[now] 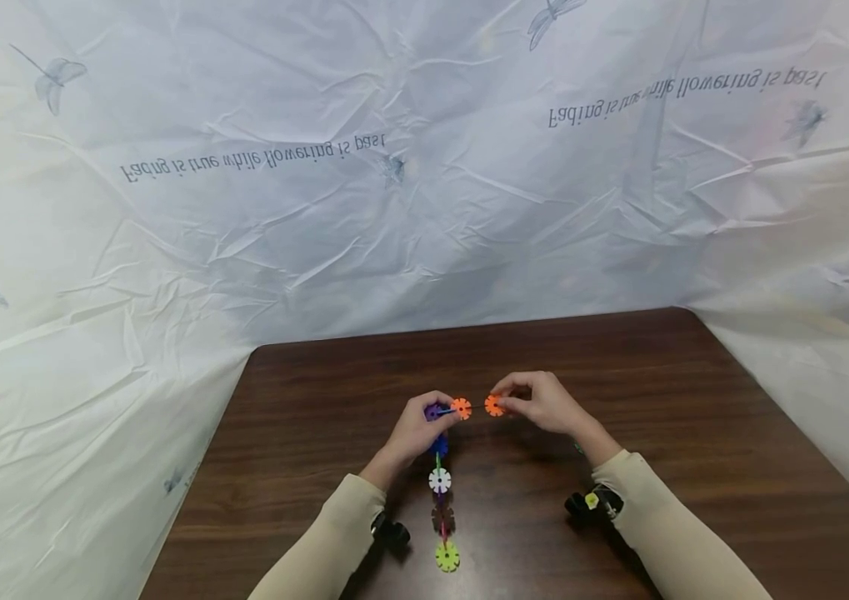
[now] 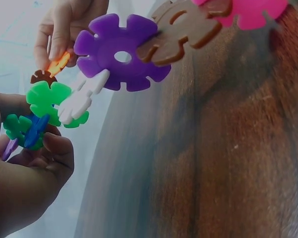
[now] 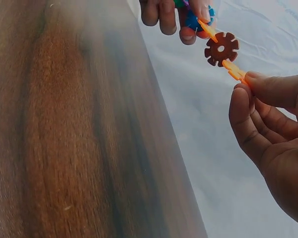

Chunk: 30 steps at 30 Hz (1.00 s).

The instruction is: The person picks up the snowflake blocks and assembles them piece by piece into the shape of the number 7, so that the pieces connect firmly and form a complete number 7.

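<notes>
A chain of slotted, flower-shaped plastic discs runs between both hands. My left hand (image 1: 415, 427) grips it around blue and green discs, the blue disc (image 2: 36, 130) lying between thumb and fingers. My right hand (image 1: 547, 404) pinches the orange end disc (image 1: 493, 406) between thumb and fingertips. Between the hands, a brown disc (image 3: 229, 44) joins that one to another orange disc (image 1: 457, 414). From the left hand the chain trails toward me through a white disc (image 1: 434, 483), a purple disc (image 2: 99, 49), brown and pink discs (image 2: 248, 11), ending in a yellow-green disc (image 1: 447, 563).
The dark brown wooden table (image 1: 304, 500) extends beneath both arms. A pale printed sheet (image 1: 424, 233) hangs behind it and at the sides. Black wrist cameras (image 1: 392, 533) sit at both cuffs. Something small and green (image 1: 579, 448) shows beside the right forearm, partly hidden.
</notes>
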Tool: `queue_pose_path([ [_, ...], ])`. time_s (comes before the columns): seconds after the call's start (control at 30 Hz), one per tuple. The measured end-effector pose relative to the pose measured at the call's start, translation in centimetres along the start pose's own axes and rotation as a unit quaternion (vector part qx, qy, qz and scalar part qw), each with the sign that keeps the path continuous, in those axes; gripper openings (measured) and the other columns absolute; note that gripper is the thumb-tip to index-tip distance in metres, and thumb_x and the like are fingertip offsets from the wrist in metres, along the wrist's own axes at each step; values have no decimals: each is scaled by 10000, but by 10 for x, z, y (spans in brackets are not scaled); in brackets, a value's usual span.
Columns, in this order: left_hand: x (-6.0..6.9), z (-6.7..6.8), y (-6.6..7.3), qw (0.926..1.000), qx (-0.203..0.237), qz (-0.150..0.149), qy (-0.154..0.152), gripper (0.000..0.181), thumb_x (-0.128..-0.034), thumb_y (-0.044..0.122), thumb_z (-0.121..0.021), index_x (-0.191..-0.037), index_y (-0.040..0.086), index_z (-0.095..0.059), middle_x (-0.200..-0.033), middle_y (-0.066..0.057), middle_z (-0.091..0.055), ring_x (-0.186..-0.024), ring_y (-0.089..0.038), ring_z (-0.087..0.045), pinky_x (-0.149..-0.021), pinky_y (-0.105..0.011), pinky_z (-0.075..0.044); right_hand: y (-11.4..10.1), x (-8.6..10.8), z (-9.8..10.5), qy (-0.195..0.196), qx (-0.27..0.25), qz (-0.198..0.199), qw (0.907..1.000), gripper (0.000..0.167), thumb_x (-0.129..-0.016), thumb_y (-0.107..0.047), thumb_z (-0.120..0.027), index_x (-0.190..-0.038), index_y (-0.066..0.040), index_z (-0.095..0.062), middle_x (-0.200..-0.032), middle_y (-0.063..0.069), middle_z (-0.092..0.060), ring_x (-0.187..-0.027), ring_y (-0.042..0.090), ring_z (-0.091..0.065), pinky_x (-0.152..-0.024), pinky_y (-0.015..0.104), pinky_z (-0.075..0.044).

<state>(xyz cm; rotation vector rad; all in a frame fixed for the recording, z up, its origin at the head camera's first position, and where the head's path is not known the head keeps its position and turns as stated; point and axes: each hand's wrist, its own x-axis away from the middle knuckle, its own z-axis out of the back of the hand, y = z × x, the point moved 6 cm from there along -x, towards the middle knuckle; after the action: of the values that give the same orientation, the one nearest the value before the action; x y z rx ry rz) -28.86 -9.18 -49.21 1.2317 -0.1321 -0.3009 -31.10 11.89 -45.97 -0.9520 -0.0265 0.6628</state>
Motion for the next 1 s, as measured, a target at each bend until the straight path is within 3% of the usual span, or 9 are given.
queue_pose_path([
  [0.2, -1, 0, -1, 10000, -21, -40, -34, 152, -923, 214, -681, -1032, 109, -667, -842, -33, -625, -671, -147, -573, -620, -305, -499, 0, -2, -2, -56, -134, -51, 9999, 139, -943, -135, -646, -1070, -143, -702, -866, 12, -672, -723, 319, -669, -613, 374, -558],
  [0.33, -2, 0, -1, 9999, -43, -81, -80, 155, -927, 220, -678, -1032, 108, -666, -832, -40, -622, -669, -155, -570, -623, -309, -499, 0, -3, -2, -53, -122, -29, 9999, 140, -940, -136, -650, -1070, -147, -701, -868, 10, -673, -718, 291, -670, -612, 353, -558],
  [0.6, -2, -2, -2, 9998, -17, -80, -159, 138, -940, 210, -660, -1032, 108, -653, -814, -83, -615, -659, -155, -562, -617, -309, -497, 1, -4, -4, -106, -344, -118, 9993, 137, -942, -118, -644, -1066, -133, -700, -868, 32, -668, -720, 275, -673, -652, 486, -554],
  [1.0, -1, -5, -3, 9994, 268, 9, -213, 119, -948, 154, -641, -1026, 64, -634, -753, -123, -590, -632, -173, -554, -617, -303, -500, 7, -4, -9, -139, -894, -172, 9957, 115, -938, -125, -650, -1037, -108, -707, -893, 87, -667, -713, 201, -666, -671, 514, -551],
])
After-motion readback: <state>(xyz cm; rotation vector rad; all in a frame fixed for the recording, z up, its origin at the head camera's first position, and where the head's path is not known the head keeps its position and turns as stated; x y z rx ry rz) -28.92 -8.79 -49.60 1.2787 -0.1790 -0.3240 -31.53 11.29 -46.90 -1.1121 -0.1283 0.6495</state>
